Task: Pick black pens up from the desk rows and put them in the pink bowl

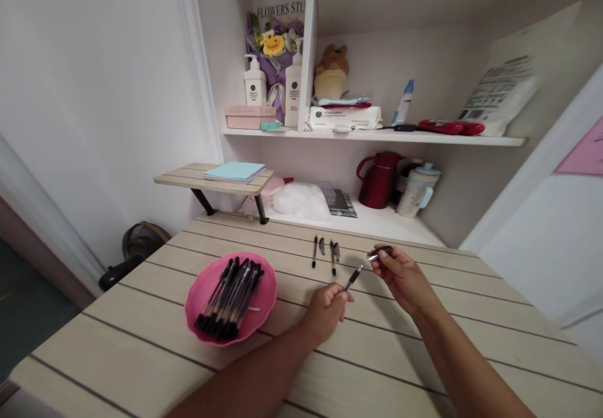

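Observation:
My left hand (327, 308) is closed around a black pen (353, 276), its tip pointing up and to the right. My right hand (400, 273) pinches a dark pen cap (379, 253) just beyond the pen's tip, a small gap between them. Both hands hover over the pale wooden table (386, 368). On the table behind them lie two uncapped pens (315, 251) (332, 258), each with a loose cap (322, 246) beside it. To the left sits a pink bowl (200, 289) holding several capped black pens (230, 298).
A small wooden riser (188, 179) with a blue notebook (234, 171) stands at the back left. Behind the table, a lower shelf carries a red jug (379, 179), a pale mug (417, 190) and a plastic bag (301, 200). An upper shelf holds bottles, boxes and toys. White walls close in left and right.

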A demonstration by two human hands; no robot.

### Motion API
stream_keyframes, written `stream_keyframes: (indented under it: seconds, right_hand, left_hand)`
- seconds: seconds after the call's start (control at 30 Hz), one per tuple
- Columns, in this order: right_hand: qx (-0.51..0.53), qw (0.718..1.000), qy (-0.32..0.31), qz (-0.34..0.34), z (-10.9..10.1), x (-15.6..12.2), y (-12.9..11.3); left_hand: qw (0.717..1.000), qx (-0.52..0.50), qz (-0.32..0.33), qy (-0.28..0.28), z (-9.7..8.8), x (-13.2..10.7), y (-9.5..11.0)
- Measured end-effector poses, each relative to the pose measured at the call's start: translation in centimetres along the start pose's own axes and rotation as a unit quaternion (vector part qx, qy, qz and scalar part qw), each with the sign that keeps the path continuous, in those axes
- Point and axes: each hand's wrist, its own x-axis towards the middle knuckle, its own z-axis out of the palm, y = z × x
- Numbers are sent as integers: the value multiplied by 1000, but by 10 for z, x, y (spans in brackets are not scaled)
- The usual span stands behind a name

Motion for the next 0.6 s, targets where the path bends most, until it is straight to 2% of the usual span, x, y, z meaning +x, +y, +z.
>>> stream_keyframes:
  seconds: [0.07,0.2,0.43,0.6]
  right_hand:
    - [22,1000,-3,-9,6,-12,-10]
    - [-9,1000,-5,-15,16,-24,-17]
    - [-95,993,-68,14,25,-35,-3]
    - [-81,995,-57,30,29,-41,6]
  left_hand:
    - [1000,18,13,-11,-1,0,0]
    - [999,35,24,-20,-2,-1,2]
    - [998,53,16,-27,-1,-3,2]
    - [997,65,28,-34,-1,-3,0]
